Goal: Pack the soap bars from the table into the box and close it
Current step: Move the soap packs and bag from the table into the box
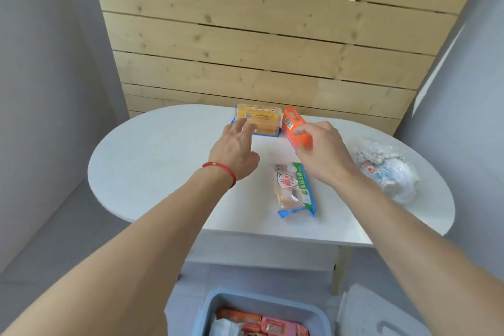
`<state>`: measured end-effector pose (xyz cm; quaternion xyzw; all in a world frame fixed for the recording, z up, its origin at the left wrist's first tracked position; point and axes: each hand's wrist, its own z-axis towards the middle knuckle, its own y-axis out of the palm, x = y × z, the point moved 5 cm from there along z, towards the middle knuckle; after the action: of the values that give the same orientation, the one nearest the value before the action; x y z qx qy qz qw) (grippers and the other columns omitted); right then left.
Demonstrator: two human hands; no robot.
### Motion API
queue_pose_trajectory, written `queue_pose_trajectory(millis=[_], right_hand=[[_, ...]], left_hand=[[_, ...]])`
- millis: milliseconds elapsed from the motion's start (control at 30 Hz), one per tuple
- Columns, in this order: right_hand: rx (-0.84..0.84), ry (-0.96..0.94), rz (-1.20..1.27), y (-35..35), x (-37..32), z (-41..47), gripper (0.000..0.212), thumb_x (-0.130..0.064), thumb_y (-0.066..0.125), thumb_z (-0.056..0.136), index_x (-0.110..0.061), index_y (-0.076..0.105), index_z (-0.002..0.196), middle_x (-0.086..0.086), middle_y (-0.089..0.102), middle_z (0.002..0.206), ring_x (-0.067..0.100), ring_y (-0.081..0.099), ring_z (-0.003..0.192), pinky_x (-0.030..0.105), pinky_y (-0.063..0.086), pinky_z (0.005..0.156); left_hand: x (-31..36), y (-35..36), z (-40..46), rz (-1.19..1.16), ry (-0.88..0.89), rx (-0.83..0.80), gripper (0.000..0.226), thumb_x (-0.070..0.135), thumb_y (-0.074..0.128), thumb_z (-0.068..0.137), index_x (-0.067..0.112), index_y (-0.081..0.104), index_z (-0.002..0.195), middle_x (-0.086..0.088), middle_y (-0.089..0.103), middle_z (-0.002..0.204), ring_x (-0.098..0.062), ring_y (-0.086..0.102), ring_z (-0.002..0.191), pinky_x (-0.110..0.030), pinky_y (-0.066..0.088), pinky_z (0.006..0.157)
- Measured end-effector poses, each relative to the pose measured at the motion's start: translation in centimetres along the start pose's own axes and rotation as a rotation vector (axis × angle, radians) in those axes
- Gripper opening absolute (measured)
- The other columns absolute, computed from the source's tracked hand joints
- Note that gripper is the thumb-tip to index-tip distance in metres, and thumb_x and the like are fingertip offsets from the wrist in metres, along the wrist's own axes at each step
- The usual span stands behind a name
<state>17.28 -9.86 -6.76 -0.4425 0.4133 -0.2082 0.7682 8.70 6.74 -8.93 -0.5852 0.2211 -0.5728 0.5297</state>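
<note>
A yellow multi-bar soap pack (259, 117) lies at the back of the white table (163, 161). My left hand (234, 153), with a red bracelet on its wrist, reaches over the pack's near left corner with fingers spread, fingertips touching or just above it. Beside the pack lies an orange soap box (293, 125); my right hand (324, 153) has thumb and fingers closing around its near end. A wrapped soap bar in a blue and green packet (294, 189) lies nearer, below my right hand. The grey-blue box (261, 305) stands on the floor below, open, holding several wrapped soaps.
A crumpled clear plastic bag (387, 169) with white contents rests on the table's right side. The box's pale lid (379, 314) lies on the floor to the right of the box. A wooden slat wall stands behind the table.
</note>
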Motion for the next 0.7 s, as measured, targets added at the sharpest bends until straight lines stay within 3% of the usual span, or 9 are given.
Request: queue_pose_trajectory(millis=[67,133,233,300,400,533,633,700], right_hand=[[-0.123,-0.076,-0.111,0.9,0.7,2.0,0.040,-0.014,0.059,0.090,-0.026,0.065,0.128,0.009,0.050,0.132,0.032,0.042,0.127,0.040,0.040,0.106],[-0.216,-0.090,-0.133,1.7,1.5,3.1,0.034,-0.019,0.056,0.095,-0.021,0.066,0.127,0.009,0.047,0.134,0.032,0.047,0.124,0.039,0.043,0.101],[-0.086,-0.089,-0.080,1.8,2.5,3.4,0.021,-0.018,0.059,0.096,-0.012,0.074,0.109,0.009,0.053,0.137,0.032,0.055,0.117,0.036,0.047,0.091],[0.028,-0.061,-0.037,1.6,2.7,3.1,0.014,-0.016,0.064,0.091,-0.012,0.077,0.094,0.007,0.060,0.130,0.030,0.058,0.113,0.033,0.048,0.086],[0.084,0.021,-0.063,1.2,3.1,2.6,0.013,-0.027,0.067,0.090,-0.016,0.072,0.086,0.006,0.062,0.122,0.029,0.063,0.102,0.029,0.042,0.070],[0.081,0.057,-0.177,1.0,3.6,1.3,0.041,-0.039,0.069,0.090,-0.016,0.047,0.117,0.011,0.055,0.112,0.036,0.065,0.091,0.034,0.038,0.062],[0.018,0.126,-0.124,0.9,4.6,0.7,0.067,-0.033,0.075,0.084,-0.016,0.033,0.133,0.017,0.061,0.111,0.041,0.063,0.095,0.036,0.042,0.064],[-0.032,0.174,-0.132,0.8,5.2,0.5,0.065,-0.028,0.072,0.084,-0.013,0.035,0.136,0.019,0.065,0.112,0.042,0.063,0.100,0.038,0.044,0.067]], left_hand=[[-0.1,1.5,1.8,0.022,-0.019,-0.024,0.071,0.014,0.057,0.084,0.017,0.030,0.149,-0.004,0.014,0.164,-0.028,0.012,0.150,-0.045,0.036,0.113],[0.2,3.1,3.2,0.005,-0.064,-0.045,0.081,0.015,0.055,0.085,0.018,0.016,0.156,0.001,-0.002,0.167,-0.025,-0.003,0.154,-0.045,0.028,0.119],[1.2,4.6,5.4,0.075,-0.026,-0.054,0.085,0.012,0.047,0.085,0.022,0.004,0.158,0.006,-0.008,0.167,-0.020,-0.010,0.154,-0.050,0.013,0.123],[1.0,4.8,6.6,0.179,-0.012,-0.054,0.083,0.012,0.046,0.086,0.022,0.005,0.158,0.006,0.000,0.166,-0.020,-0.005,0.154,-0.056,0.009,0.122],[0.9,3.7,8.1,0.387,-0.031,0.086,0.066,0.021,0.056,0.086,0.022,0.029,0.147,-0.006,0.035,0.145,-0.028,0.031,0.137,-0.057,0.025,0.113],[0.9,2.8,7.9,0.556,-0.078,0.180,0.054,0.024,0.070,0.079,0.024,0.045,0.128,-0.009,0.041,0.125,-0.030,0.042,0.113,-0.046,0.039,0.088],[-0.1,2.5,5.6,0.623,-0.055,0.234,0.053,0.015,0.071,0.075,0.024,0.045,0.121,-0.003,0.049,0.122,-0.028,0.045,0.114,-0.051,0.037,0.094],[-1.1,1.7,4.0,0.600,-0.031,0.271,0.051,0.007,0.065,0.077,0.023,0.043,0.120,0.000,0.056,0.114,-0.027,0.049,0.112,-0.052,0.035,0.098]])
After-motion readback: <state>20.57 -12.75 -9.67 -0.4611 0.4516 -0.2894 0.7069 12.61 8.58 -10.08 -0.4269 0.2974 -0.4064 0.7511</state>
